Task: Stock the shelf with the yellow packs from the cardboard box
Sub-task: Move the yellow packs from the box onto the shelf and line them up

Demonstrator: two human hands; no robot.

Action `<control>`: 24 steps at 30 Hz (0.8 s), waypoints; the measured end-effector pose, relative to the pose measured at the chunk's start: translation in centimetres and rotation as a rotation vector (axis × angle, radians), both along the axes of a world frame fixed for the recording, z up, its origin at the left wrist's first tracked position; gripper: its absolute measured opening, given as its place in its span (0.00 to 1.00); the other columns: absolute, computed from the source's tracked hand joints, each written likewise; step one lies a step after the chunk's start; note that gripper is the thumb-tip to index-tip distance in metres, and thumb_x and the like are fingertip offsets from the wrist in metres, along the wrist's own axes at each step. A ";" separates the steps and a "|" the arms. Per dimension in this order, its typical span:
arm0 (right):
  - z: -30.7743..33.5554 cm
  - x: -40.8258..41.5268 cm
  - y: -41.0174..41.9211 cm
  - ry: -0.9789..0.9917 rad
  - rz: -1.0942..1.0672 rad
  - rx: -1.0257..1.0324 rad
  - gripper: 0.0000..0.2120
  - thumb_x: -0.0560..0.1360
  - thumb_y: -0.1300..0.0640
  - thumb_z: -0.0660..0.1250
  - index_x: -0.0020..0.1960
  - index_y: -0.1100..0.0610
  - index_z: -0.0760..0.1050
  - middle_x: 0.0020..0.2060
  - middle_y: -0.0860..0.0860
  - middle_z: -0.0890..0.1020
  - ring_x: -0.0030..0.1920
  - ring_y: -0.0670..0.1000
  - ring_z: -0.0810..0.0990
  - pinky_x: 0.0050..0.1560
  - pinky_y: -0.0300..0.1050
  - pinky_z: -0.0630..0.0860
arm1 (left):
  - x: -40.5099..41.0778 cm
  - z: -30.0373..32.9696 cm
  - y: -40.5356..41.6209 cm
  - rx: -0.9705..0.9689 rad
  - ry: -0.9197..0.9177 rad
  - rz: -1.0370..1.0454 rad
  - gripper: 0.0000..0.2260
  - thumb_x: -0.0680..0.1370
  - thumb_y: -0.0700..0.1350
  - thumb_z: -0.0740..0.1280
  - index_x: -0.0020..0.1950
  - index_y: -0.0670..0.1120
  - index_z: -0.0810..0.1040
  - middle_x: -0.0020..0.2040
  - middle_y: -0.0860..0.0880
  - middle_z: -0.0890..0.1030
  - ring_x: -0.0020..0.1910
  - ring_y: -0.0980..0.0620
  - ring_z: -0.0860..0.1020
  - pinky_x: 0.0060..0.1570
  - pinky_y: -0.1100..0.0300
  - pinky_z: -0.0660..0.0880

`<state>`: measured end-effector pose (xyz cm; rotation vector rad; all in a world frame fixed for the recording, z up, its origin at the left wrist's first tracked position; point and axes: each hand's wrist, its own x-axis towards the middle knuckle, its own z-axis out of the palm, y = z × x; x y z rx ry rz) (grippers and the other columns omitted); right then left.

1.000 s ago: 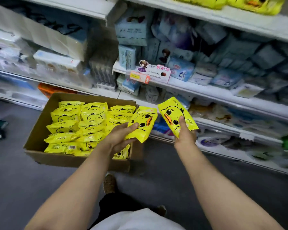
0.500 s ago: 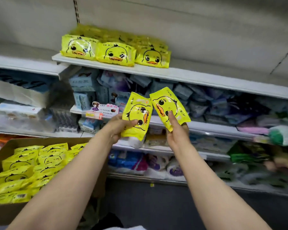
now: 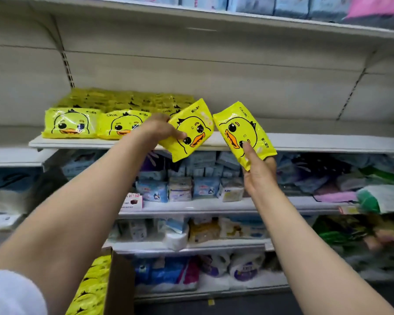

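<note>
Yellow packs printed with a duck face fill both my hands, one pack each, raised in front of the white shelf (image 3: 328, 143) that already carries a row of the same goods. My left hand (image 3: 162, 129) curls over the top corner of the left pack (image 3: 190, 130), thumb pressed on the printed face beside the duck's eye and fingers hidden behind it; this pack is tilted, its lower end hanging below the shelf's front edge and its upper end above the board. My right hand (image 3: 258, 171) grips the right pack (image 3: 243, 133) from below, thumb lying up across the duck's beak and fingers wrapped behind; it too is tilted, leaning the opposite way, so the top corners of the two packs come close without clearly touching. On the shelf, to the left of the left pack, the stocked packs (image 3: 71, 123) stand along the front edge facing me, with more of them lying flat behind, blurred. Below the shelf, lower boards hold blue and white tissue packets (image 3: 180, 189). Well below the shelf, at the bottom left, a corner of the cardboard box (image 3: 117, 283) shows, with more yellow packs (image 3: 91, 287) inside it. My white sleeve (image 3: 11, 294) fills the lower left corner.
</note>
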<state>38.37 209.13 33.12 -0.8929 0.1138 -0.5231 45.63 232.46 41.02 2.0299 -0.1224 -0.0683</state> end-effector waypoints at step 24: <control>2.2 11.4 -1.1 -0.024 -0.018 -0.110 0.19 0.73 0.65 0.74 0.62 0.58 0.78 0.55 0.54 0.85 0.55 0.54 0.84 0.57 0.53 0.80 | 14.8 5.8 -1.1 0.973 0.004 -0.251 0.24 0.71 0.45 0.77 0.64 0.42 0.74 0.54 0.43 0.77 0.42 0.45 0.79 0.40 0.54 0.78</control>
